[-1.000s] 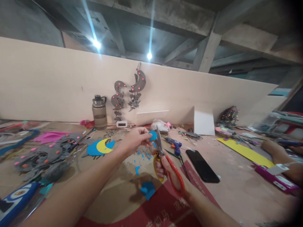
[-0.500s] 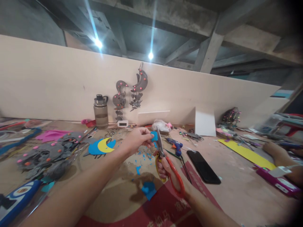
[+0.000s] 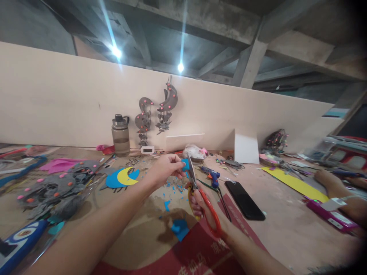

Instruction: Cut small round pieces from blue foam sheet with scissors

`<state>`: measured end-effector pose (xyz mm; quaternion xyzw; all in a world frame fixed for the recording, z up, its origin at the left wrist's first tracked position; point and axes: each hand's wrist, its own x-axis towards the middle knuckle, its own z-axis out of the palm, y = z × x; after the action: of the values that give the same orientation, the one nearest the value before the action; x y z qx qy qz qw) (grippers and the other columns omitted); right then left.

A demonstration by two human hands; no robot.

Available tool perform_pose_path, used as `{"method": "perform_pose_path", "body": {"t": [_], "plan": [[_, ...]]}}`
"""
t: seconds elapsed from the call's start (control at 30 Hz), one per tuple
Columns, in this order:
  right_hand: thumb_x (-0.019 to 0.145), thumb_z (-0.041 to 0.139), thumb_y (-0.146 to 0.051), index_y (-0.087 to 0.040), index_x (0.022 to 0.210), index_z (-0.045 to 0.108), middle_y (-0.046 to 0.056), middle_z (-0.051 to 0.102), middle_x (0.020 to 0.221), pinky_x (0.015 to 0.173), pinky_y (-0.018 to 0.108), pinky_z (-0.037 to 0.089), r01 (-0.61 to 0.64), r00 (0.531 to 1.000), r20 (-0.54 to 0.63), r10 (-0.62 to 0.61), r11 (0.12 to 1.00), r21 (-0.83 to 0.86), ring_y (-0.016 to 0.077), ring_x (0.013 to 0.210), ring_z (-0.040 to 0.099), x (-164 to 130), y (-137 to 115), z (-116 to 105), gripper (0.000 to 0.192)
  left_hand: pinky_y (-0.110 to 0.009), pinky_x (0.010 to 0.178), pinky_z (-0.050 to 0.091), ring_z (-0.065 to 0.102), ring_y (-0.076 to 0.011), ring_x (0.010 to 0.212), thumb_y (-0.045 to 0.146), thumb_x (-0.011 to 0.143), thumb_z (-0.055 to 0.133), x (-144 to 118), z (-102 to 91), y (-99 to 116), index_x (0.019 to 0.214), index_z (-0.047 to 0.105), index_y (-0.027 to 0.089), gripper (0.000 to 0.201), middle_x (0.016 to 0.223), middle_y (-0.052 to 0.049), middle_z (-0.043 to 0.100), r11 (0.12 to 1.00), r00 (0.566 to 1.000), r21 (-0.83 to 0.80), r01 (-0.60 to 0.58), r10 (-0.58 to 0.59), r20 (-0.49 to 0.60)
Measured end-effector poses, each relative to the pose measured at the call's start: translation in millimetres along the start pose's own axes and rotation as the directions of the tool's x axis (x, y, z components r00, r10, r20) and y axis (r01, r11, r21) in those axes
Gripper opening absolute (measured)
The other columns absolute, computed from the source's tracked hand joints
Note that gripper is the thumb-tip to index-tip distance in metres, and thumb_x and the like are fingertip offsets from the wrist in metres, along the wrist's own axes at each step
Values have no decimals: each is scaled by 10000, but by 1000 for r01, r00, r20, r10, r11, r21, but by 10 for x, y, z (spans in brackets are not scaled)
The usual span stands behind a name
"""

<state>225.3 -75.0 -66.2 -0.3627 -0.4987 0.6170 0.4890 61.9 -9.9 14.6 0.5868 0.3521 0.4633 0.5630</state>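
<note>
My left hand (image 3: 168,168) pinches a small blue foam piece (image 3: 185,164) above the table. My right hand (image 3: 200,208) grips red-and-yellow scissors (image 3: 209,212), blades pointing up and touching the right edge of the blue piece. Below the hands lie small blue scraps (image 3: 172,189) and a larger blue offcut (image 3: 179,229) on the brown table (image 3: 137,236).
A black phone (image 3: 244,195) and a blue glue gun (image 3: 210,174) lie right of my hands. A blue-and-yellow cutout (image 3: 122,178), grey foam shapes (image 3: 54,189) and a water bottle (image 3: 120,135) sit to the left. Another person's arm (image 3: 341,191) rests at the far right by a yellow strip (image 3: 295,183).
The blue piece has turned in my left fingers, and the scissors' blades have closed in against its edge. The hands stay in nearly the same place.
</note>
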Motion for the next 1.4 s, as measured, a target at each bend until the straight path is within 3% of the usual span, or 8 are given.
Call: {"method": "perform_pose_path", "body": {"t": [0.37,0.83,1.2,1.4], "plan": [[750,697,-639,-249,1001,488,-76,314,661,484,228,179,46,998,32,-46,999,-20,65,508,229,-18,-30,-3,508,-198,504,474,618,-99,496,226,744,718,2,-16,-5,643,546,145,215,571,-19,646,1000,1000,16,-23,23,5],[697,740,-623,-252,1022,499,-93,310,629,445,208,120,-2,1000,-22,2,1000,1,42,465,208,0,-11,-10,548,-203,505,476,616,-103,496,179,756,662,-22,15,20,649,552,147,157,555,-12,642,1000,1000,24,-5,5,-12],[770,704,-563,-243,1103,508,-106,285,607,428,191,132,19,1000,-7,-19,997,-74,41,452,205,21,6,-36,501,-183,440,429,600,-101,473,221,747,668,-11,-29,18,735,579,142,120,558,1,629,1000,1000,13,-8,8,-9],[743,720,-580,-230,964,493,-104,296,593,435,198,127,19,999,-44,-19,1000,-3,37,451,189,-15,-60,22,473,-188,453,428,567,-91,442,214,746,680,0,-37,-14,715,579,143,127,532,-15,637,999,1000,43,-28,28,8]]}}
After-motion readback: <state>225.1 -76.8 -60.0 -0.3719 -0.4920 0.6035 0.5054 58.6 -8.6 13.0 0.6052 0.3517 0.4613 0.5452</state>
